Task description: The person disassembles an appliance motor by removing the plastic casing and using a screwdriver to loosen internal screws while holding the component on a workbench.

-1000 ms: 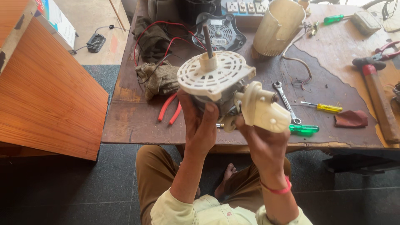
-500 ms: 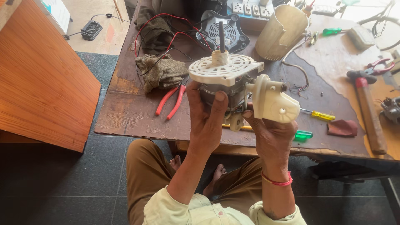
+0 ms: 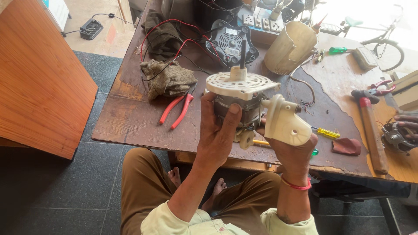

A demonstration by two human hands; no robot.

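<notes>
Both my hands hold a fan motor [image 3: 244, 93] up over the near edge of a brown workbench [image 3: 130, 117]. The motor has a cream slotted round cover on top and a dark shaft pointing up. My left hand [image 3: 217, 130] grips the motor's metal body from the left, thumb on its front. My right hand [image 3: 292, 150] cups a cream plastic gear housing [image 3: 283, 122] fixed to the motor's right side.
On the bench lie red-handled pliers [image 3: 176, 111], a dirty rag [image 3: 167, 78], red and black wires, a black motor cover [image 3: 230, 41], a cream plastic shell [image 3: 289, 45], screwdrivers, a hammer [image 3: 372, 130]. Another person's hand [image 3: 405, 124] rests on a motor at the far right. A wooden board [image 3: 39, 78] stands left.
The motor has tilted more upright in my hands, and my view has shifted slightly; both grips are unchanged.
</notes>
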